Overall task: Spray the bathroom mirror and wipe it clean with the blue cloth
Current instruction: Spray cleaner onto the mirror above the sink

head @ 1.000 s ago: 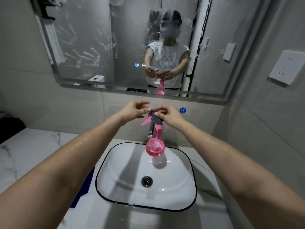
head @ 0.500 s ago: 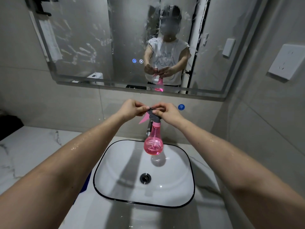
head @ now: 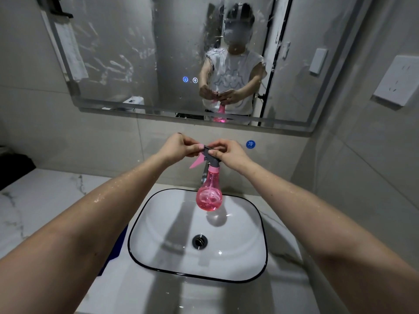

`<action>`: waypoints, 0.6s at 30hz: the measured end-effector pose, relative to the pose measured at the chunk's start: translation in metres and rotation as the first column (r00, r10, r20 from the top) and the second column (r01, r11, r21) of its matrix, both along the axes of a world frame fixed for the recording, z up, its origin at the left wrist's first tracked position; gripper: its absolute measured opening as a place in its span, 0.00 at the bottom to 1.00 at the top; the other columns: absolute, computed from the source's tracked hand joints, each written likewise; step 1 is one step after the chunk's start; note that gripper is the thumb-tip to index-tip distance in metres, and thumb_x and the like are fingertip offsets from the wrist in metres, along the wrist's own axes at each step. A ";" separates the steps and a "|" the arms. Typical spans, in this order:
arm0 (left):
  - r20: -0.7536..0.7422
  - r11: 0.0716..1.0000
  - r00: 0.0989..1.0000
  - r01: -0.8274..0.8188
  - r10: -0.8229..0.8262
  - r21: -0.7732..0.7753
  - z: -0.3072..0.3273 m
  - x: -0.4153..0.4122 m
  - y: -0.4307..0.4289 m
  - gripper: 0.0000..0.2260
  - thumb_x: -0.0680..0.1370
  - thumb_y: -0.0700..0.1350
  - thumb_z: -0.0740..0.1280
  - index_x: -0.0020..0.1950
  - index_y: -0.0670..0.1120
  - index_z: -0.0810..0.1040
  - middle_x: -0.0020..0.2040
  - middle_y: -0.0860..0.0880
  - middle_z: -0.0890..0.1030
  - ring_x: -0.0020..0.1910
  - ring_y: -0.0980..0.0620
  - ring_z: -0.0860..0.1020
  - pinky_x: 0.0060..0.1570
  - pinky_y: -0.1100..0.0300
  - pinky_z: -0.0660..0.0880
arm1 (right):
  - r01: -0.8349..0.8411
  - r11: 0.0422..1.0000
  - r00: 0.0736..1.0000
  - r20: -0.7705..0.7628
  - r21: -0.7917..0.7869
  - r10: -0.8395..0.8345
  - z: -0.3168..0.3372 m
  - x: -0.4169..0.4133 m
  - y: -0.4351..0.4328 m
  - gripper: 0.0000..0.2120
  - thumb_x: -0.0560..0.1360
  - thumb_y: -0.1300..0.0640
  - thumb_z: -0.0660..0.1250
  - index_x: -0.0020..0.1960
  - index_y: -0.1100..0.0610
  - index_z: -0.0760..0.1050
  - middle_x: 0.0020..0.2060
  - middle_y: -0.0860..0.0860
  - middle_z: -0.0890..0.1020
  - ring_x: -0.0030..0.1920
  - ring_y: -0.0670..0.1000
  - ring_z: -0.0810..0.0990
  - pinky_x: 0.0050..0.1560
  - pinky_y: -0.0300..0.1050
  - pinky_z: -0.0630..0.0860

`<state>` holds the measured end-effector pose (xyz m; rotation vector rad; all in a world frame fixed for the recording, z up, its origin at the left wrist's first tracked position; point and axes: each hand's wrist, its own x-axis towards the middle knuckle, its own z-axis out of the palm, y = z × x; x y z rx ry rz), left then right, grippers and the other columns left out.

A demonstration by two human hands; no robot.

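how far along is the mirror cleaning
Done: little. The mirror has droplets up top, so some spray may be on, but handprints show. In hand: the left hand and right hand pinch the nozzle of the pink spray bottle over the sink. Left: wiping; the blue cloth lies untouched on the counter.

At centre frame the spray bottle (head: 208, 197) and faucet (head: 204, 177) block the space above the sink (head: 238, 236); the right wall (head: 351, 189) crowds close; room lies over the counter (head: 45, 200) at left.

Pinching the grey-topped pink plastic spray bottle (head: 209, 196) with left hand (head: 179, 147) and right hand (head: 231, 153), over the black-rimmed white sink (head: 158, 234).
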<state>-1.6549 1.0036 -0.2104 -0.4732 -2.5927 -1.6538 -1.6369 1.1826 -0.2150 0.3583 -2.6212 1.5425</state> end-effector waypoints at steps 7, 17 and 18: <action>-0.010 1.000 1.000 0.029 -0.029 -0.010 0.005 0.004 0.006 0.17 0.71 0.35 0.72 0.59 0.36 0.77 0.48 0.43 0.80 0.36 0.65 0.80 0.38 0.74 0.75 | 0.015 1.000 1.000 -0.009 0.006 -0.015 -0.001 -0.003 0.005 0.12 0.74 0.63 0.69 0.57 0.59 0.77 0.51 0.54 0.82 0.52 0.48 0.79 0.52 0.39 0.75; -0.016 0.999 1.000 0.020 -0.021 -0.044 0.004 0.002 0.007 0.15 0.71 0.37 0.72 0.57 0.36 0.79 0.47 0.43 0.81 0.36 0.64 0.80 0.39 0.74 0.75 | 0.007 1.000 1.000 -0.003 0.005 -0.007 -0.003 -0.004 0.007 0.11 0.74 0.62 0.69 0.57 0.58 0.78 0.48 0.53 0.83 0.51 0.49 0.80 0.51 0.38 0.76; -0.021 0.999 1.000 0.013 -0.014 -0.045 0.003 0.002 0.007 0.15 0.71 0.37 0.72 0.57 0.36 0.79 0.47 0.42 0.81 0.34 0.66 0.79 0.38 0.75 0.74 | 0.006 1.000 1.000 0.001 -0.001 -0.006 -0.003 -0.004 0.007 0.11 0.74 0.62 0.69 0.57 0.58 0.78 0.47 0.52 0.82 0.51 0.49 0.80 0.50 0.38 0.76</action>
